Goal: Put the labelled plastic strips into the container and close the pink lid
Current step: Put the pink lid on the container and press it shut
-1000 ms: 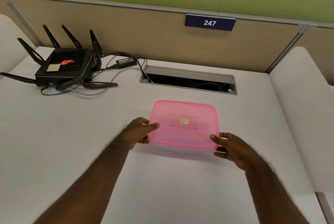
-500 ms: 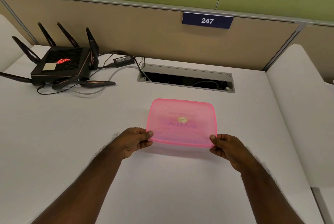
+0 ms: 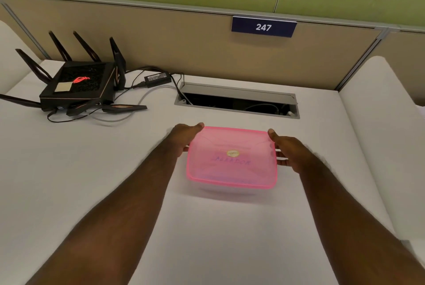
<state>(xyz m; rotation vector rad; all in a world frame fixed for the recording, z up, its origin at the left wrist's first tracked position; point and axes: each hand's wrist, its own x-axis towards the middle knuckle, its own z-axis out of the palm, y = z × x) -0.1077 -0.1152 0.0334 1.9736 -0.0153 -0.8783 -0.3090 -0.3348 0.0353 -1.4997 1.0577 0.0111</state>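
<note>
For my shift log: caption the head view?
Both hands, left hand and right hand, grip the pink lid on the desk.

Single head-worn view, forward and down over the desk [image 3: 69,192], close.

"247" on blue wall plate [image 3: 263,27]

My white desk [image 3: 69,181] carries a black router [image 3: 78,84], its power brick [image 3: 157,77], and the pink-lidded container [image 3: 232,158].
</note>
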